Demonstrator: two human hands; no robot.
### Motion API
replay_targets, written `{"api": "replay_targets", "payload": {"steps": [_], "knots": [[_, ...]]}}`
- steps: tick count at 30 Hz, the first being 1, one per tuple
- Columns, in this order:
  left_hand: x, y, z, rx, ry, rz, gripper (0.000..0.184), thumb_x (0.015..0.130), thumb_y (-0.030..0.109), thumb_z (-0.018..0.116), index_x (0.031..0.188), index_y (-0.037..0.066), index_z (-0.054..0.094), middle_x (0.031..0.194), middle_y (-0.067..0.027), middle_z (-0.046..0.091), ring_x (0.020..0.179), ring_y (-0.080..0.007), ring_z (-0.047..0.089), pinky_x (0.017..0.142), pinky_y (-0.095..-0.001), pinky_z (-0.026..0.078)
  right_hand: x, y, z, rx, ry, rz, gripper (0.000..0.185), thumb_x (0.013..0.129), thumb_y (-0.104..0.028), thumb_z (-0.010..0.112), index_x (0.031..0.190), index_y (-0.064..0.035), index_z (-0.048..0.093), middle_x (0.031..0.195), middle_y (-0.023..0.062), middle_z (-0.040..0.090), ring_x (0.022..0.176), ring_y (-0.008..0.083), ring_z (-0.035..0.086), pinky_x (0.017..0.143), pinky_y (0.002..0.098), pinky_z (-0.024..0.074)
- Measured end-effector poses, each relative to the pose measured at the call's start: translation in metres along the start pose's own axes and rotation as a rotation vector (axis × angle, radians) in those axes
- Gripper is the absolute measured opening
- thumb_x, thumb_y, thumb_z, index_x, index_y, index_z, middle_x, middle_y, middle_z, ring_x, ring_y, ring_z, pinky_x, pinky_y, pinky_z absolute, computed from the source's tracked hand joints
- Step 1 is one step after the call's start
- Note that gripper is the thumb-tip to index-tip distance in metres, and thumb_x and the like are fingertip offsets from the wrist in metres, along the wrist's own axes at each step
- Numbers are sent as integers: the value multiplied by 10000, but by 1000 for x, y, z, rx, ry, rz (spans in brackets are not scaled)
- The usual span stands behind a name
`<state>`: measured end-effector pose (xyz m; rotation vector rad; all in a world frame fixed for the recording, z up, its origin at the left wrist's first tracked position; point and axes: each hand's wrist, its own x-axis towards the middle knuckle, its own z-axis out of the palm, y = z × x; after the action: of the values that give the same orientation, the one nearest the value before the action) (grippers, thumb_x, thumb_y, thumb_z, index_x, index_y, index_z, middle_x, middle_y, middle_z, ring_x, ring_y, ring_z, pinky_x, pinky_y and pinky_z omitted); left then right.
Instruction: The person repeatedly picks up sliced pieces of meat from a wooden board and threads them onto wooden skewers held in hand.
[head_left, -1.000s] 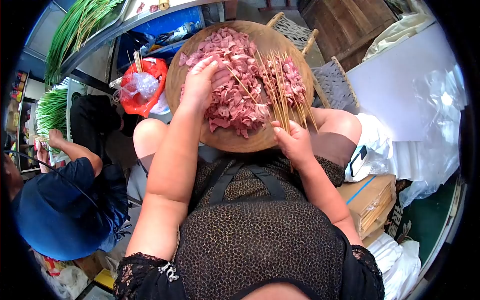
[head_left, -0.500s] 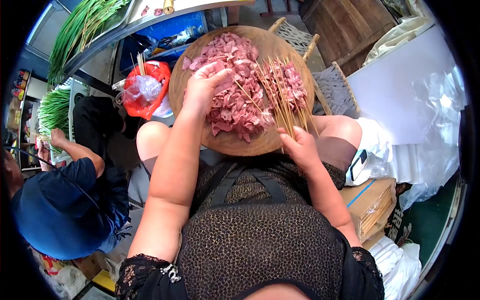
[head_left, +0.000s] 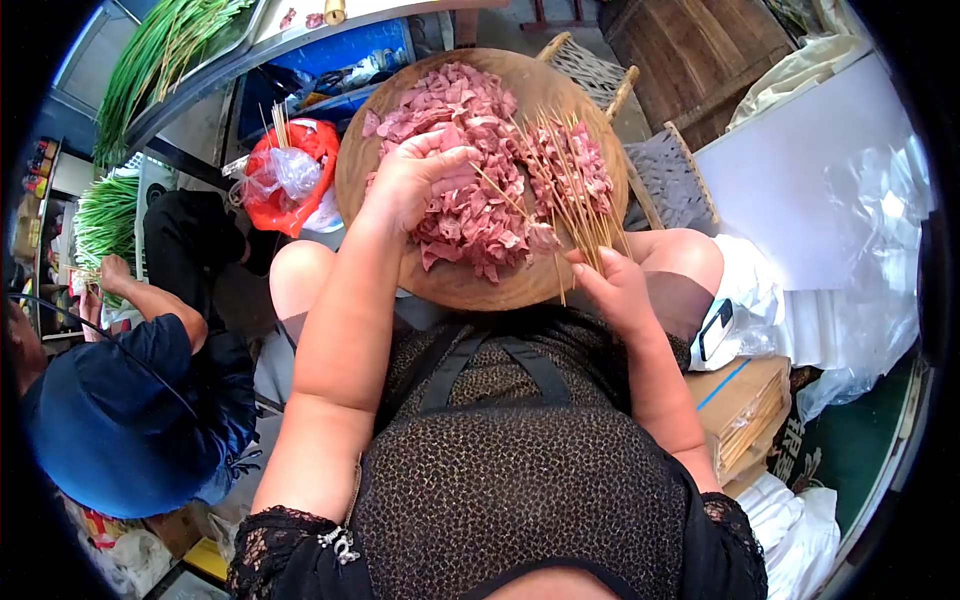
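At upper centre, a person's left hand (head_left: 415, 185) is pinching one skewer (head_left: 499, 190) above sliced meat (head_left: 455, 100) on a round board (head_left: 535, 75); the right hand (head_left: 617, 290) is touching other sticks (head_left: 577, 212), its grip unclear.

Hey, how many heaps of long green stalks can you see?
2: one heap at the picture's upper left, the other heap below it, beside a co-worker's hand. More may be hidden.
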<state>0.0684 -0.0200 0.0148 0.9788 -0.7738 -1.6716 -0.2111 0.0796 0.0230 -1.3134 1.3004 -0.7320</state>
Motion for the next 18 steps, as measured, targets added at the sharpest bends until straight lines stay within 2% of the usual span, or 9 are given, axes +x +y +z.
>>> {"api": "replay_targets", "payload": {"steps": [8, 10, 18], "knots": [[-4, 3, 2, 61, -19, -22, 243, 861, 123, 568, 1072, 4, 549, 1005, -132, 632, 881, -192, 630, 765, -322, 528, 0, 7, 5, 25, 12, 21, 206, 841, -114, 571, 1007, 2, 606, 817, -26, 575, 742, 50, 499, 688, 205, 423], [0, 2, -1, -66, -31, -72, 250, 883, 158, 539, 1080, 5, 543, 1008, -140, 631, 902, -208, 628, 774, -331, 525, -1, 8, 3, -6, 11, 10, 208, 841, -115, 573, 1009, 1, 606, 820, -27, 574, 742, 49, 498, 687, 205, 423], [2, -5, 4, -144, -10, -48, 239, 904, 147, 491, 1101, 15, 522, 1020, -143, 622, 936, -232, 621, 777, -331, 527, 2, 9, 8, 13, 5, 25, 204, 841, -117, 576, 1010, -7, 609, 811, -39, 563, 720, 40, 487, 658, 196, 415]]}}
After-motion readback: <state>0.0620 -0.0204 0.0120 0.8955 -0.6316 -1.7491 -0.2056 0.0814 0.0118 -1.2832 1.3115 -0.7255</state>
